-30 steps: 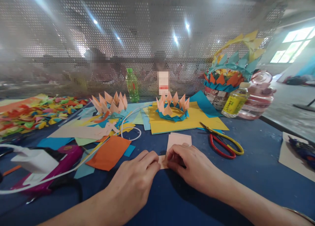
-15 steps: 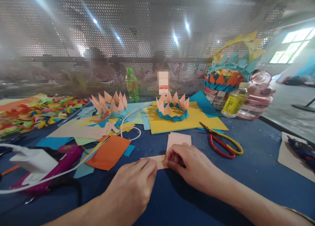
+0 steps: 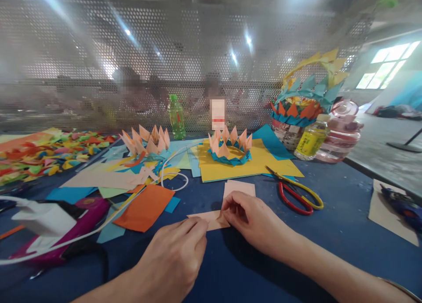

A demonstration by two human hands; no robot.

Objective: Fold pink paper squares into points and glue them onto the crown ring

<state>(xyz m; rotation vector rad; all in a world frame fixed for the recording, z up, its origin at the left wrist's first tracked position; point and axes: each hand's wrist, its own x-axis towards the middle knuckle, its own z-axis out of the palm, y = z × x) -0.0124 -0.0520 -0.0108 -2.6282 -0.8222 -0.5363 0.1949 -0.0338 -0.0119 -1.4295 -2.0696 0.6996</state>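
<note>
A folded piece of pale peach paper [image 3: 216,219] lies on the blue table between my hands. My left hand [image 3: 180,250] is closed over its left part, fingertips pressed on the paper. With thumb and index finger, my right hand [image 3: 249,213] pinches a raised fold at its right end. Just behind that hand lies another flat peach sheet [image 3: 240,188], partly covered by the fingers. Scissors [image 3: 298,191] with red and yellow handles rest to the right. Farther back, a ring of peach paper points on a blue band [image 3: 231,155] sits on yellow paper [image 3: 273,160].
Left are an orange sheet [image 3: 145,207], a purple power strip [image 3: 89,210] with a white charger [image 3: 44,219], a trailing cable and a heap of paper pieces [image 3: 66,153]. Bottles [image 3: 311,138] and a paper-trimmed basket [image 3: 293,109] stand back right, before a perforated metal panel [image 3: 184,39].
My left hand has shifted slightly left and down along the paper, uncovering more of it. The right hand keeps its pinch. The whole view has tilted slightly.
</note>
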